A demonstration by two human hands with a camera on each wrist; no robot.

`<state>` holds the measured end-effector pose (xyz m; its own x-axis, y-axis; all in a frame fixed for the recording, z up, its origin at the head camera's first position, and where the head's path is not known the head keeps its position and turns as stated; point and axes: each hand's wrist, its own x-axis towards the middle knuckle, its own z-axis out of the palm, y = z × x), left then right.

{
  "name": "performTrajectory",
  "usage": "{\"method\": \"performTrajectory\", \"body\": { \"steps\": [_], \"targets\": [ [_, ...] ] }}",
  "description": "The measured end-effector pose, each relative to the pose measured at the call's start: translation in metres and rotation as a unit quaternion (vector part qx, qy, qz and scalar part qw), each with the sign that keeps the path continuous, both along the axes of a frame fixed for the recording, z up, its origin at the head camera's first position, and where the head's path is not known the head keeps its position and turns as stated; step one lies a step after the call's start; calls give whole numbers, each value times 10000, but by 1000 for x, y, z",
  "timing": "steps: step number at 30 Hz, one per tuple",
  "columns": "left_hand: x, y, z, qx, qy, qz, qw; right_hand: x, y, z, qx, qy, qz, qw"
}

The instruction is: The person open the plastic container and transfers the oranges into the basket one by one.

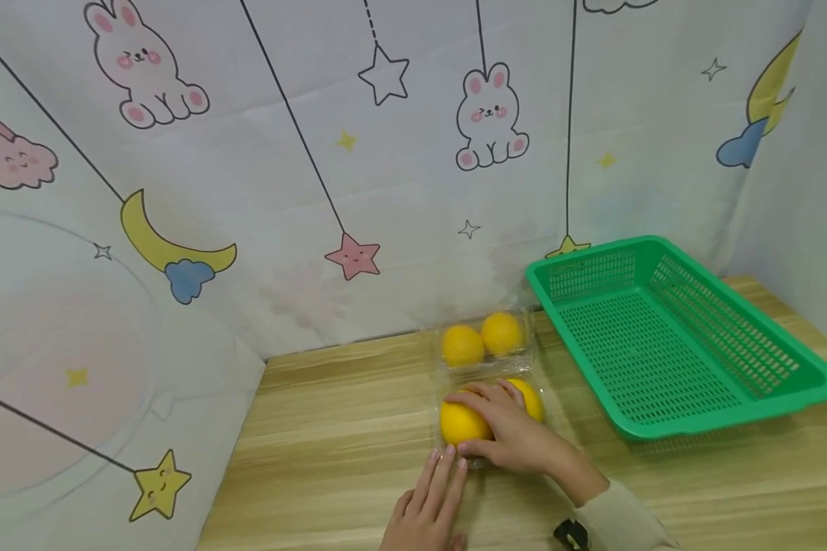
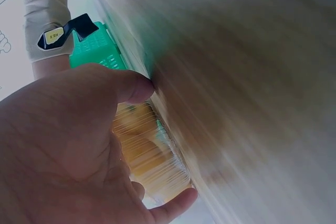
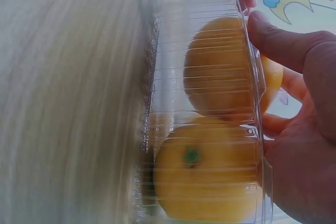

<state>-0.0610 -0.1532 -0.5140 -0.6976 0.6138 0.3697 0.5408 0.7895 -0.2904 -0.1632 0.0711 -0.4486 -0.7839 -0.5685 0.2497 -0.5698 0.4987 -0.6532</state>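
Observation:
Two oranges sit side by side in the front part of a clear plastic box on the table. My right hand curves over the front left orange, fingers across its top and thumb at its near side. Partly behind that hand is the front right orange. Farther back, two more oranges lie within clear plastic. My left hand has its fingers extended, fingertips right at the box's near left corner. Ribbed plastic walls show between the left thumb and fingers in the left wrist view.
A green plastic basket with slotted walls stands to the right of the box. The wooden table meets a white curtain printed with rabbits and stars at its back edge. A black band is on the right sleeve.

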Motion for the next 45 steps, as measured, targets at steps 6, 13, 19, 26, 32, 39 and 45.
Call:
{"method": "performTrajectory", "body": {
  "steps": [6,13,19,26,32,39,45],
  "targets": [
    [1,0,2,-2,21,3,10000,-1,-4,0,-386,-50,-164,9991],
    [1,-2,3,-4,54,-30,10000,1,-6,-2,-686,-58,-449,9966],
    [1,-1,1,-3,226,-58,9997,1,-5,-4,-835,173,-471,9952],
    [-1,-1,1,-24,214,-56,9998,2,-2,-4,-907,258,-335,9950],
    [0,-2,1,-66,130,-22,9999,2,-2,-3,-848,332,-316,9953],
    [0,-3,1,-103,172,-9,9998,3,-2,-2,-846,417,-322,9950],
    [1,-2,1,-81,156,22,9998,4,-3,0,-866,436,-306,9948]
  ]
}}
